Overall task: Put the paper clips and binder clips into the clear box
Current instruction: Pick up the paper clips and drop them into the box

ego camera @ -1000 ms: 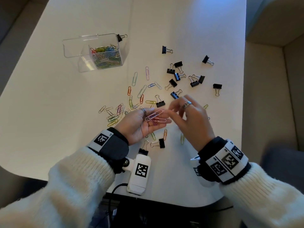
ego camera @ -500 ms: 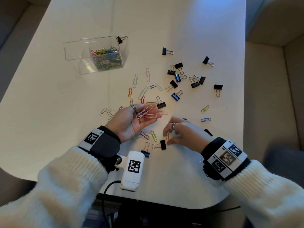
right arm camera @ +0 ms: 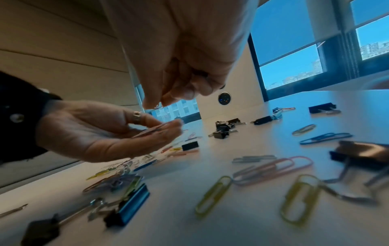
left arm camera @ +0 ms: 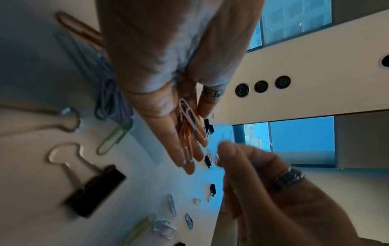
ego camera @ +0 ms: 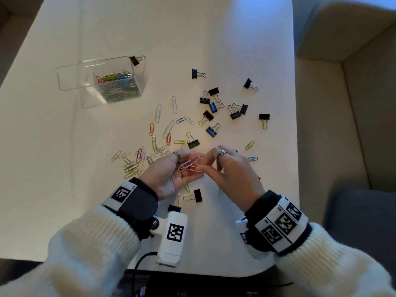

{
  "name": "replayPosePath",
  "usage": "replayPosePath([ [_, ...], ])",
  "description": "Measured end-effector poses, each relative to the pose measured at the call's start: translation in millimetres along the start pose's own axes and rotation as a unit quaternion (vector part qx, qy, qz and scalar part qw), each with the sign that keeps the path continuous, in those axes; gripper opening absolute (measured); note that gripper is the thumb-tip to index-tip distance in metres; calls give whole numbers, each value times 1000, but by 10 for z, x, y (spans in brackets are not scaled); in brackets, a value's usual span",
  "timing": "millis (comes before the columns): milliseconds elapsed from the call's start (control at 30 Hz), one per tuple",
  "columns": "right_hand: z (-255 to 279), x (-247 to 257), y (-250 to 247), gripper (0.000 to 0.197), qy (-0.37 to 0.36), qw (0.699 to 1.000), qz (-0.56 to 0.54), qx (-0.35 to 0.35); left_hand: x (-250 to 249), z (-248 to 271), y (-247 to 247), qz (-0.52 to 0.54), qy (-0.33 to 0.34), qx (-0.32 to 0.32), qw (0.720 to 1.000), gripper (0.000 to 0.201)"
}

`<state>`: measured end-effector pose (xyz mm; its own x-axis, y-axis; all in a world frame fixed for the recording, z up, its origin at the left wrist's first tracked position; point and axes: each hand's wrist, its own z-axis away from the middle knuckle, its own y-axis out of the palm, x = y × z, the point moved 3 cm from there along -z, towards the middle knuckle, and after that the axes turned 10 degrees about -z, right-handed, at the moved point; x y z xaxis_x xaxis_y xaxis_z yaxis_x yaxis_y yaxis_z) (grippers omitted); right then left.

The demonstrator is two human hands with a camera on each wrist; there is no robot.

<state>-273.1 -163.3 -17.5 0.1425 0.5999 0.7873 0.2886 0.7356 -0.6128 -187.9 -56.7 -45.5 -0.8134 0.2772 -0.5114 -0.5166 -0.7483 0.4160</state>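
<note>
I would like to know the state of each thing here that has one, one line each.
clear box: lid open, partly full of coloured clips.
left hand: palm up, holds a bunch of paper clips.
right hand: fingertips pinch what looks like one paper clip, beside the bunch.
loose paper clips: lying on the table.
binder clips: closed, scattered on the table.

A white table [ego camera: 225, 39] stands beside beige cushioned seating [ego camera: 325, 125], with blue-lit windows [right arm camera: 292, 66] and beige panelled walls [right arm camera: 63, 41] behind.

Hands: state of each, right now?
Left hand: holds a bunch of paper clips under the thumb.
Right hand: pinches what looks like one clip, barely visible.
</note>
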Motion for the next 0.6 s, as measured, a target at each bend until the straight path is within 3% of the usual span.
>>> replayPosePath([
  [100, -49, 12, -92, 18, -28, 997, -26, -70, -10, -39, 104, 7, -8, 9, 1000, 31],
  [200, -114, -304, -455, 9, 63, 992, -45, -104, -46, -60, 112, 1, -10, 9, 1000, 33],
  [300, -121, -772, -718, 34, 208, 977, 27, 48, -66, -71, 85, 0, -7, 6, 1000, 32],
  [367, -127, -948, -777, 48, 221, 964, 50, 136, -70, -75, 80, 1, -5, 3, 1000, 32],
  [433, -165, -1013, -798, 46, 205, 965, 56, 155, -70, -82, 82, -1, -2, -1, 1000, 33],
  [600, -210, -1063, -793, 16, 184, 969, 56, 156, -66, -108, 97, -1, 1, -10, 1000, 33],
])
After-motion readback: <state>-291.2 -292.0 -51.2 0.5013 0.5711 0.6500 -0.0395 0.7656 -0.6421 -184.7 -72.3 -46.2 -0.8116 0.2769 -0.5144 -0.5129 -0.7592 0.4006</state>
